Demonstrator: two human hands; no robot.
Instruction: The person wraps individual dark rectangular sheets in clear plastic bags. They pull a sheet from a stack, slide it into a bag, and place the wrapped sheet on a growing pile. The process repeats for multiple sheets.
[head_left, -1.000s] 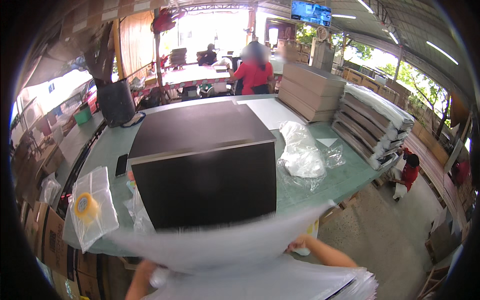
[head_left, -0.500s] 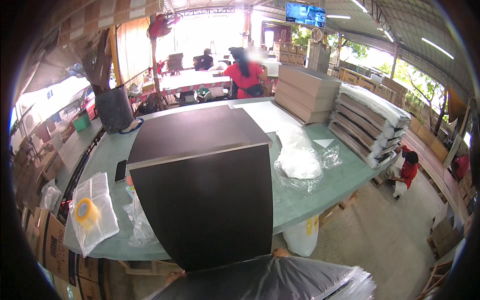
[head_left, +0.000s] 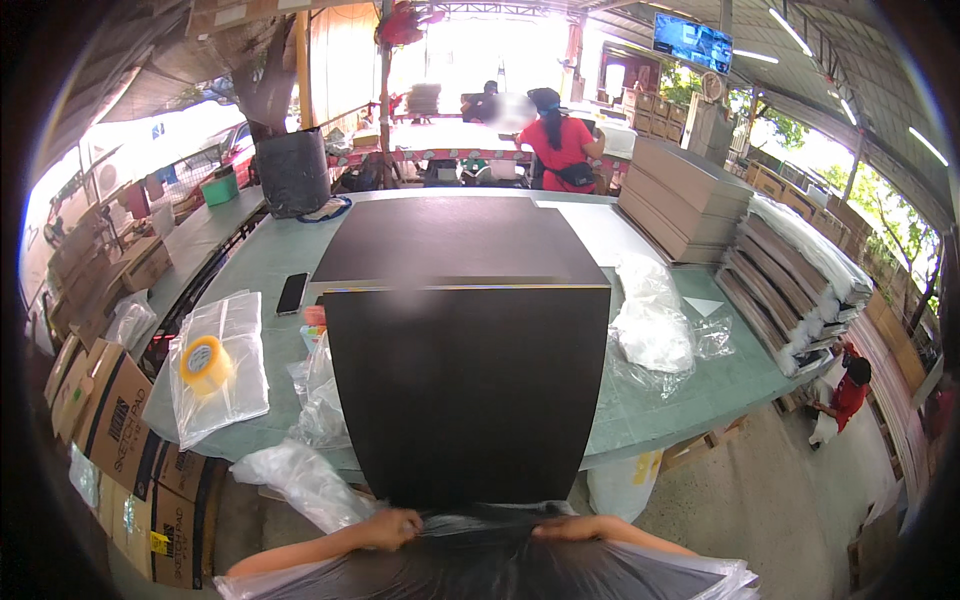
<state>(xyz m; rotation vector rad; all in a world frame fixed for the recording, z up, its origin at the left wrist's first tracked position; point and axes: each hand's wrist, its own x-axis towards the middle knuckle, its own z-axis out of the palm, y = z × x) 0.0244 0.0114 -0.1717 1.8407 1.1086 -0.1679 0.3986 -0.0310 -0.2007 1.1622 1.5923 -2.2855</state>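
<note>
A large black board (head_left: 465, 390) stands tilted in front of me against a stack of dark boards (head_left: 455, 240) on the green table. Its lower end meets a clear plastic bag (head_left: 490, 570), through which something dark shows. My left hand (head_left: 390, 528) is closed on the bag's near edge, left of the board's bottom. On the other side, my right hand (head_left: 565, 528) grips the same plastic with its fingers partly covered. Crumpled clear plastic (head_left: 310, 480) hangs beside my left forearm.
On the green table (head_left: 240, 250) lie a phone (head_left: 292, 294), a tape roll (head_left: 206, 364) on flat plastic bags (head_left: 250, 385), and bunched plastic (head_left: 650, 315). Grey board stacks (head_left: 680, 200) and wrapped stacks (head_left: 790, 280) stand at right. Cartons (head_left: 120, 420) sit lower left. Persons in red work beyond.
The view has swung left. My hands have come higher into view and closer together, drawing the plastic up around the board's lower end. The board now stands straighter.
</note>
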